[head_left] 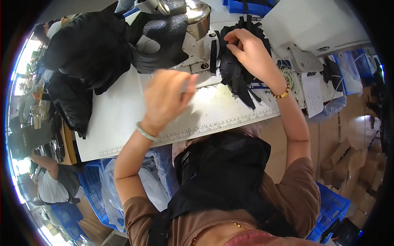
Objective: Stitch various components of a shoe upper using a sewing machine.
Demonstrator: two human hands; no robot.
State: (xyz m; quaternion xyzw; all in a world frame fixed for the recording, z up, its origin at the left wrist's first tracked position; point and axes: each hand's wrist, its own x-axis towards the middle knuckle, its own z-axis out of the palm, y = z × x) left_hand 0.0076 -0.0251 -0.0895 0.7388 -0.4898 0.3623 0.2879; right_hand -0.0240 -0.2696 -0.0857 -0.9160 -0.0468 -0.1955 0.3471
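White worktop (pixel 115 119), ruled along its near edge, perhaps for quick measuring. Over it, the blurred left hand (pixel 167 97) curls inward — whether it grips anything, I cannot tell. Farther off, the right hand (pixel 249 47) bends over black strips (pixel 235 76), its hold unclear; they're heaped beside the metal machine (pixel 198 21), probably for easy reach.

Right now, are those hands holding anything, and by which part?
I see nothing held in the right hand, which is over the black strips; the left hand is too blurred to tell.
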